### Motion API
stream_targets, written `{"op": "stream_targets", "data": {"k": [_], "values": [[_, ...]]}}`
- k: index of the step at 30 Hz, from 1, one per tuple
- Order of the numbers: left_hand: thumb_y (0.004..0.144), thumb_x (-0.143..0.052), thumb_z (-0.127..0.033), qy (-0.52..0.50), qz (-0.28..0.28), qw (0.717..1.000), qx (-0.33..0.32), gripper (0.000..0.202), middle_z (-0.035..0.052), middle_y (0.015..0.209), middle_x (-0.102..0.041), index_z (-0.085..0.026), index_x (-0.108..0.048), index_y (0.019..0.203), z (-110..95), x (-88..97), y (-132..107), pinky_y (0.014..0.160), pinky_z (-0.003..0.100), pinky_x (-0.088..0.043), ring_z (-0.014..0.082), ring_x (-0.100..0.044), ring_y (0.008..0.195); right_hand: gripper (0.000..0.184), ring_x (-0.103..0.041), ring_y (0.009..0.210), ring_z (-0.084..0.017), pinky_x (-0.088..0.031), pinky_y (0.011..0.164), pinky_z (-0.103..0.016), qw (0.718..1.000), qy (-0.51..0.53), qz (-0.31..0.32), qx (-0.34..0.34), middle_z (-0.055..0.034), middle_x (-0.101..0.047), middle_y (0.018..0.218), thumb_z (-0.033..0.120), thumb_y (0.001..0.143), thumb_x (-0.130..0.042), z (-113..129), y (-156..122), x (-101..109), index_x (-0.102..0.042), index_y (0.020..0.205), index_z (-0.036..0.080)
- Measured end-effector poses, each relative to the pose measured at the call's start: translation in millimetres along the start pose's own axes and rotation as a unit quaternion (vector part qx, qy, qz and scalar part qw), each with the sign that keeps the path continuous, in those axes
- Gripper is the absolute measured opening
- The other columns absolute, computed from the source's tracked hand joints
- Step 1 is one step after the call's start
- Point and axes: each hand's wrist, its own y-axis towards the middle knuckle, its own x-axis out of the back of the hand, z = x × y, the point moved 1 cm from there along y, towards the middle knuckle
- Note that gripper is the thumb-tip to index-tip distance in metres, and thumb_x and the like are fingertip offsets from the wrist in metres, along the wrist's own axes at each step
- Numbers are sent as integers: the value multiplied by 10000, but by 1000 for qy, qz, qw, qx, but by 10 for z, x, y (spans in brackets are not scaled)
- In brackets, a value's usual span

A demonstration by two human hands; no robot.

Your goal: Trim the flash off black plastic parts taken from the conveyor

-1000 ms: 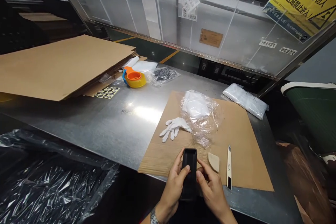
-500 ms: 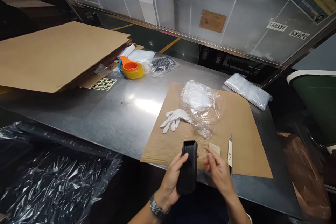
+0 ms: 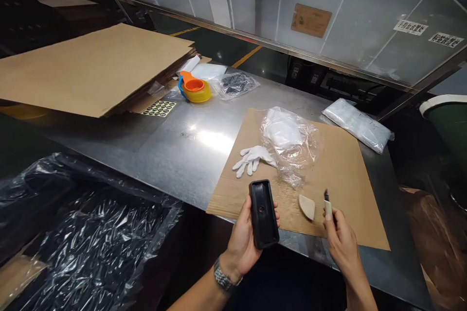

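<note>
Since a moment ago my right hand point(image 3: 341, 240) left the black tray point(image 3: 263, 214) – now gripping the knife point(image 3: 327, 206), left hand point(image 3: 243, 243) holding the tray, cutting not begun.

The right hand point(image 3: 341, 243) has left the black case point(image 3: 262, 214) and closed around the knife point(image 3: 327, 206), lifting it off the cardboard point(image 3: 350, 180); the left hand point(image 3: 242, 245) alone now holds the case.

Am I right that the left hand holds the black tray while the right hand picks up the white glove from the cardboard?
Not quite. In the head view the left hand does hold the black tray, but the right hand is closed on the knife, not the white glove. The glove lies untouched on the cardboard, beside the plastic bag.
</note>
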Motion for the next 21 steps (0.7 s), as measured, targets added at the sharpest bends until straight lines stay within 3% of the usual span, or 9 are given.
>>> {"op": "stream_targets", "data": {"k": [5, 9, 12, 14, 16, 18, 21], "values": [[885, -375, -454, -15, -42, 998, -55, 474, 80, 759, -662, -73, -657, 879, -48, 14, -44, 630, 266, -536, 149, -618, 638, 254, -604, 828, -180, -484, 696, -251, 972, 63, 116, 192, -78, -603, 940, 294, 907, -410, 612, -360, 14, -507, 1131, 223], [866, -408, -471, -33, -51, 993, -96, 444, 78, 817, -669, -104, -654, 916, -66, 37, -83, 595, 259, -529, 155, -624, 648, 356, -609, 633, -156, -478, 574, -234, 932, 113, 199, 281, -33, -625, 738, 213, 929, -333, 867, -538, 13, -414, 1275, 204], [859, -421, -472, -33, -52, 989, -132, 424, 78, 816, -674, -124, -649, 938, -73, 60, -109, 611, 266, -530, 158, -628, 652, 330, -560, 477, -127, -424, 484, -212, 926, 141, 285, 203, 25, -587, 576, 258, 947, -280, 958, -588, -6, -378, 1255, 189], [859, -421, -470, -27, -54, 986, -153, 415, 76, 808, -674, -133, -646, 949, -76, 66, -124, 610, 265, -526, 157, -626, 643, 264, -513, 413, -111, -386, 452, -200, 912, 157, 360, 115, 53, -524, 481, 345, 952, -257, 1006, -602, -30, -478, 999, 207], [858, -417, -476, -21, -54, 984, -168, 422, 77, 798, -670, -134, -642, 958, -76, 64, -136, 601, 264, -521, 156, -621, 636, 336, -452, 360, -98, -351, 425, -198, 898, 168, 400, 65, 74, -427, 409, 427, 943, -234, 1050, -610, -51, -427, 756, 225], [853, -421, -483, -16, -52, 982, -178, 424, 76, 799, -666, -137, -636, 972, -76, 62, -145, 602, 268, -518, 158, -619, 639, 376, -421, 352, -97, -345, 436, -204, 899, 147, 408, 60, 81, -370, 387, 460, 935, -218, 1081, -618, -64, -371, 679, 230], [846, -425, -496, -10, -53, 981, -186, 428, 75, 803, -663, -139, -632, 963, -76, 67, -157, 605, 272, -515, 163, -617, 648, 386, -485, 462, -119, -389, 515, -220, 917, 72, 380, 97, 47, -453, 462, 445, 936, -220, 1093, -645, -63, -398, 670, 230]]}}
